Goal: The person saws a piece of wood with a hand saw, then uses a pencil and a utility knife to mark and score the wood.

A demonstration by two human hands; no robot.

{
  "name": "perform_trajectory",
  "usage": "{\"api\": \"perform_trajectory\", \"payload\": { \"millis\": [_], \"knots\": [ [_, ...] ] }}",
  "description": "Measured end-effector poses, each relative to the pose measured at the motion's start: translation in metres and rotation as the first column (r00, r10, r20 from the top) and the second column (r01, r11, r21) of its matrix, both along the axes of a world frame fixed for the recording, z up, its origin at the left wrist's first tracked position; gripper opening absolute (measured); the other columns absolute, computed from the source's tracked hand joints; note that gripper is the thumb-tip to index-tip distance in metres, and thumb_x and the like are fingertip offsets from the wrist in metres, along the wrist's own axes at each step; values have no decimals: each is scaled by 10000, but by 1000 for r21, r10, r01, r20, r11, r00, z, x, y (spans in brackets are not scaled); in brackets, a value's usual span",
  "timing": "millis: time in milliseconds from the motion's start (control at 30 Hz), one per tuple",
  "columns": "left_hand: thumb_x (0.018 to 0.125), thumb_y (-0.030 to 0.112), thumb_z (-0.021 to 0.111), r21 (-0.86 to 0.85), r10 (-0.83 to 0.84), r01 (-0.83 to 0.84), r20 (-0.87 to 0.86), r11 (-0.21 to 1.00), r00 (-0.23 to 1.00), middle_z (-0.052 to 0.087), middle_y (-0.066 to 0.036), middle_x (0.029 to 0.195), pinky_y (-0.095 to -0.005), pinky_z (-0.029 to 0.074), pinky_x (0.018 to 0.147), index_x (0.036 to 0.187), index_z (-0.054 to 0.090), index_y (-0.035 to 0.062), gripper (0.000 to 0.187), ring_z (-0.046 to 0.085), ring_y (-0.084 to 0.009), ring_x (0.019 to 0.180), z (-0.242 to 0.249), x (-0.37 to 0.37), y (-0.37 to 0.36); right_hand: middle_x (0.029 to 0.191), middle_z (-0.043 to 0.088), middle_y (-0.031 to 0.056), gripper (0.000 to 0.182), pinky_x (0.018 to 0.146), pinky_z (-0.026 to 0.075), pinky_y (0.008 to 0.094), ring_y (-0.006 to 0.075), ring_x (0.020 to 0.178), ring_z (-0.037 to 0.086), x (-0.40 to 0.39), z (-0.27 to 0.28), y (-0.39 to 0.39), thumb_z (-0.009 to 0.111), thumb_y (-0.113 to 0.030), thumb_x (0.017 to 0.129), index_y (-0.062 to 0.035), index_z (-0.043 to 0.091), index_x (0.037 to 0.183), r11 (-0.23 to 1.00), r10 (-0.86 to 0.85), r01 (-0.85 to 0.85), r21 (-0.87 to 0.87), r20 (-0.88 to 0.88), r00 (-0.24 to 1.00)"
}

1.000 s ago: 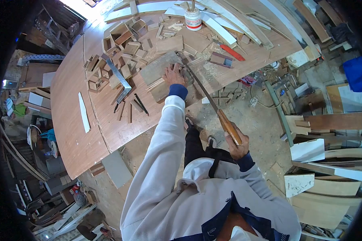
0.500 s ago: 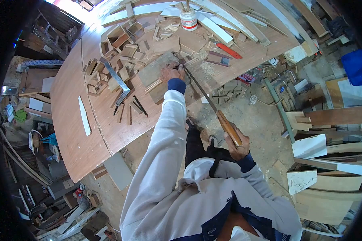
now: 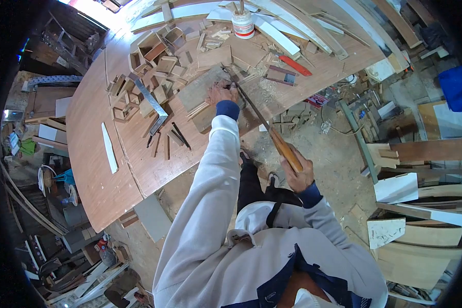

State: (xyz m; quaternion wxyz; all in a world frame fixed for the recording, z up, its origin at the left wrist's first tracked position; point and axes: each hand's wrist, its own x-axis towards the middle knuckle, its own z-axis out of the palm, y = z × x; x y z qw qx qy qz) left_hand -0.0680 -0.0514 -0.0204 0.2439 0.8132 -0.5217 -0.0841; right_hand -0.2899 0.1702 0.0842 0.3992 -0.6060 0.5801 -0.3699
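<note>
handsaw (image 3: 266,127) | right hand (image 3: 297,177) clamped on its handle | left hand (image 3: 222,94) apparently flat, pressing wood piece (image 3: 203,97)

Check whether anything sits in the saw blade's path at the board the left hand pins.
Nothing visible blocks the saw. Its blade meets the board just beside the left hand, whose fingertips are close.

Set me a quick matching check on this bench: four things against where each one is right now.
Things:
1. saw
2. white jar
3. steel square
4. left hand

Places:
A. far side of the table
B. pressed on the grey board
C. gripped in the right hand
D. left of the grey board, among wood offcuts

Pairs: 1-C, 2-A, 3-D, 4-B
</note>
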Motion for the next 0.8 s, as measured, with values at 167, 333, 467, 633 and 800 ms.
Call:
{"api": "perform_trajectory", "payload": {
  "millis": [167, 333, 467, 633, 800],
  "knots": [
    [729, 349, 658, 53, 0, 6, -120, 999, 993, 568, -82, 1158, -584, 254, 965, 901, 655, 216, 218, 434, -344, 1177, 3, 1, -1, 837, 646, 164, 373, 622, 520, 300, 268, 666, 659, -12, -7, 29, 599, -108, 824, 29, 520, 1161, 989, -19, 27, -146, 58, 998],
    [665, 337, 696, -101, 49, -40, 89, 994, 995, 631, -13, 1007, -496, 331, 807, 829, 689, 230, 195, 539, -267, 969, -18, 2, -7, 849, 648, 184, 385, 634, 522, 311, 292, 702, 669, 5, -19, -5, 602, -102, 809, 28, 520, 1162, 987, -53, 58, -151, 34, 998],
    [646, 287, 714, -74, -10, 11, 25, 997, 1000, 621, -26, 1055, -500, 333, 802, 868, 678, 221, 234, 521, -283, 997, -17, 3, 0, 851, 643, 201, 400, 637, 519, 325, 331, 725, 664, 11, -18, -13, 599, -89, 789, 16, 524, 1168, 991, -70, 73, -114, 27, 997],
    [630, 255, 678, -75, -139, 138, -4, 988, 990, 507, -94, 1264, -569, 264, 961, 1065, 594, 210, 445, 379, -353, 1222, -8, 9, 10, 832, 637, 200, 406, 625, 511, 335, 337, 693, 656, 12, -33, -9, 594, -93, 788, -5, 525, 1178, 969, -86, 90, -228, 27, 996],
    [607, 227, 656, 21, -160, 159, 53, 987, 986, 451, -109, 1326, -576, 249, 987, 1135, 543, 212, 540, 357, -350, 1240, -1, 6, 15, 873, 639, 187, 443, 607, 507, 324, 308, 660, 651, 10, -30, -9, 593, -72, 779, -43, 514, 1214, 997, -68, 69, -42, 37, 997]
  ]
}}
